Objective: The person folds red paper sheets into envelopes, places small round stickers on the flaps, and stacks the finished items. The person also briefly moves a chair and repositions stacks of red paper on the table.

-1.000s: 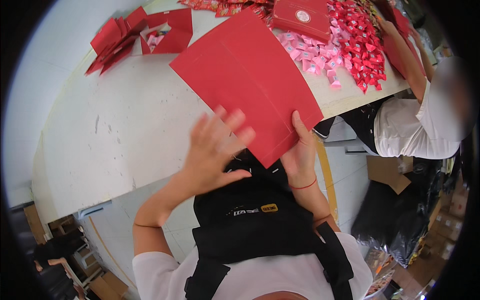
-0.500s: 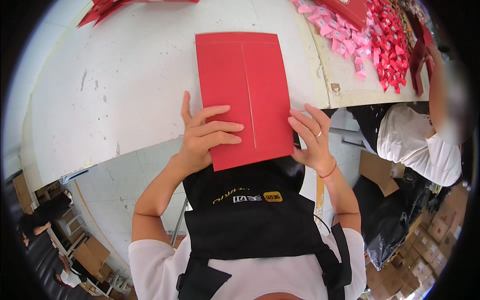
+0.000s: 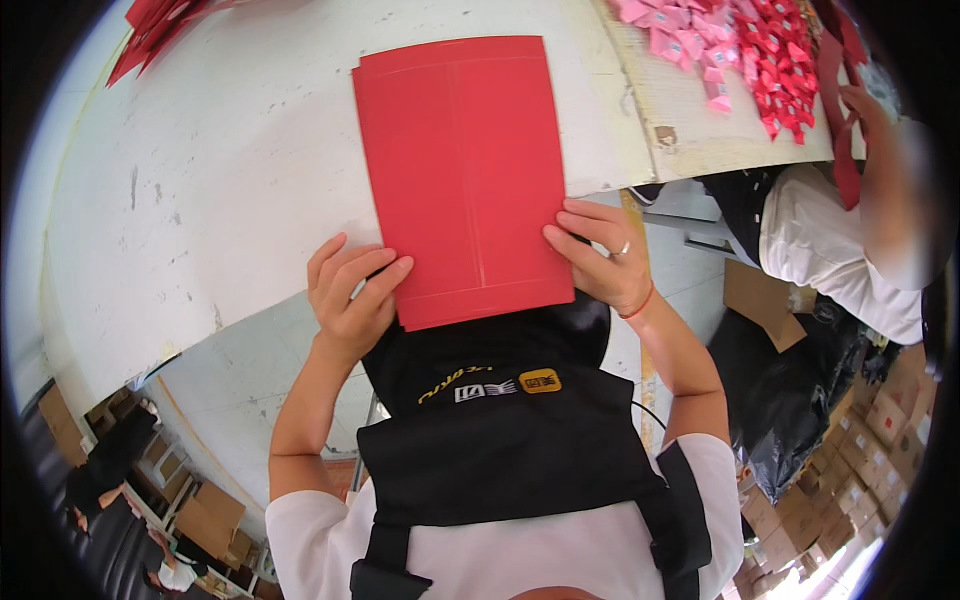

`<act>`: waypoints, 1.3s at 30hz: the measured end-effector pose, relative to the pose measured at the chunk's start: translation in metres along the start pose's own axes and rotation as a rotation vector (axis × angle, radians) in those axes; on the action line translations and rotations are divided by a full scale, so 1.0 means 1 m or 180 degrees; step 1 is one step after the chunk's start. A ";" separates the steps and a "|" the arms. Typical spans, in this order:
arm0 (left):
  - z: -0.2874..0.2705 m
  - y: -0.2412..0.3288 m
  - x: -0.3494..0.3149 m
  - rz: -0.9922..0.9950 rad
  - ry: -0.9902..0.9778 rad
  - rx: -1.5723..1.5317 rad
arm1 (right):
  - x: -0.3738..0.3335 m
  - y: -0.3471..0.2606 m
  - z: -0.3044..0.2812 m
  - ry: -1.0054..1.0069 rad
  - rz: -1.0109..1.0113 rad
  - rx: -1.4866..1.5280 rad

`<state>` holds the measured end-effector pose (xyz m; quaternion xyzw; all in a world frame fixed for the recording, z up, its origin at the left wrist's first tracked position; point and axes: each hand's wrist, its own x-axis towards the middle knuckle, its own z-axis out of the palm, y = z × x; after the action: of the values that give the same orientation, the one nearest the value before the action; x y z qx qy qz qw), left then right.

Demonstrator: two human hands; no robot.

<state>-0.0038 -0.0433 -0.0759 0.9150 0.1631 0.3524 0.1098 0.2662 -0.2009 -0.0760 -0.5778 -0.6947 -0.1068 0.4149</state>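
A flat red piece of folded card [image 3: 465, 170] lies over the front edge of the white table, its near end reaching past the edge towards my black apron. Crease lines run along its middle and across both ends. A second red layer shows as a thin strip along its left side. My left hand [image 3: 352, 295] grips the lower left edge, fingertips on top. On the lower right edge, my right hand [image 3: 605, 255], with a ring and a red wrist cord, holds the card between fingers on top and a thumb hidden beneath.
More red folded card pieces [image 3: 165, 35] lie at the table's [image 3: 230, 180] far left. Pink and red small wrapped pieces [image 3: 775, 75] are heaped at the far right. A co-worker's arm [image 3: 880, 140] holds a dark red strip there. Cardboard boxes [image 3: 765, 300] stand on the floor at right.
My left hand has drawn back from the card's face to its lower left edge. The card has straightened, and a layer beneath now shows along its left side.
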 end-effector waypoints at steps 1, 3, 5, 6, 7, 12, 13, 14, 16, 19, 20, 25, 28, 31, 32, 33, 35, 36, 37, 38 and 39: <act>0.000 0.002 0.001 0.0048 0.0087 0.0036 | 0.000 -0.002 0.001 0.0000 0.0015 0.0035; 0.000 0.005 0.005 0.0049 0.0153 0.0013 | -0.002 -0.004 0.002 0.0063 0.0041 0.0025; 0.003 0.006 0.003 -0.0151 0.0207 -0.0128 | -0.002 -0.003 0.000 0.0037 0.0033 -0.0009; 0.003 0.006 0.002 -0.0247 0.0236 -0.0202 | -0.001 -0.003 0.000 0.0001 0.0034 -0.0012; 0.003 0.007 0.006 -0.0226 0.0322 -0.0110 | -0.001 -0.003 -0.001 -0.0056 0.0042 -0.0048; 0.008 0.002 0.000 0.0027 0.0457 -0.0338 | -0.003 -0.004 0.002 -0.0085 0.0093 -0.0038; 0.008 0.002 -0.002 0.0045 0.0457 -0.0421 | -0.004 -0.004 0.002 -0.0079 0.0110 -0.0039; 0.009 0.002 -0.005 0.0039 0.0481 -0.0504 | -0.004 -0.005 0.002 -0.0082 0.0149 -0.0027; 0.009 0.002 -0.010 0.0027 0.0528 -0.0668 | -0.004 -0.006 0.002 -0.0086 0.0226 -0.0003; 0.003 0.001 -0.013 0.0170 0.0311 -0.0546 | -0.005 -0.005 0.002 -0.0144 0.0198 -0.0031; -0.001 0.006 -0.018 -0.0027 0.0263 -0.0712 | -0.004 -0.004 0.002 -0.0139 0.0199 -0.0038; -0.020 0.033 -0.026 -0.0680 -0.0334 -0.1079 | -0.006 -0.004 0.005 -0.0071 0.0234 -0.0013; -0.015 0.034 -0.025 -0.0647 -0.0364 -0.0967 | -0.007 -0.003 0.007 0.0012 0.0213 -0.0017; -0.013 0.034 -0.025 -0.0508 -0.0184 -0.0902 | -0.004 -0.003 0.005 -0.0080 0.0212 -0.0034; -0.013 0.034 -0.025 -0.0517 -0.0142 -0.0925 | -0.004 -0.002 0.004 -0.0075 0.0194 -0.0031; -0.012 0.034 -0.025 -0.0526 -0.0101 -0.0949 | -0.005 -0.002 0.005 -0.0070 0.0178 -0.0029; -0.010 0.032 -0.028 -0.0475 -0.0089 -0.0963 | -0.006 -0.001 0.005 -0.0053 0.0152 -0.0032; -0.010 0.031 -0.028 -0.0449 -0.0084 -0.0971 | -0.006 -0.001 0.006 -0.0044 0.0138 -0.0038; -0.011 0.030 -0.028 -0.0443 -0.0148 -0.0980 | -0.005 0.000 0.006 -0.0038 0.0125 -0.0048; -0.013 0.028 -0.027 -0.0436 -0.0212 -0.0990 | -0.005 0.000 0.005 -0.0063 0.0116 -0.0039; -0.015 0.026 -0.026 -0.0429 -0.0276 -0.1000 | -0.004 0.000 0.004 -0.0087 0.0107 -0.0031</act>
<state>-0.0263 -0.0755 -0.0729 0.8879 0.1622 0.3255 0.2818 0.2640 -0.2012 -0.0816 -0.5928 -0.6900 -0.0952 0.4042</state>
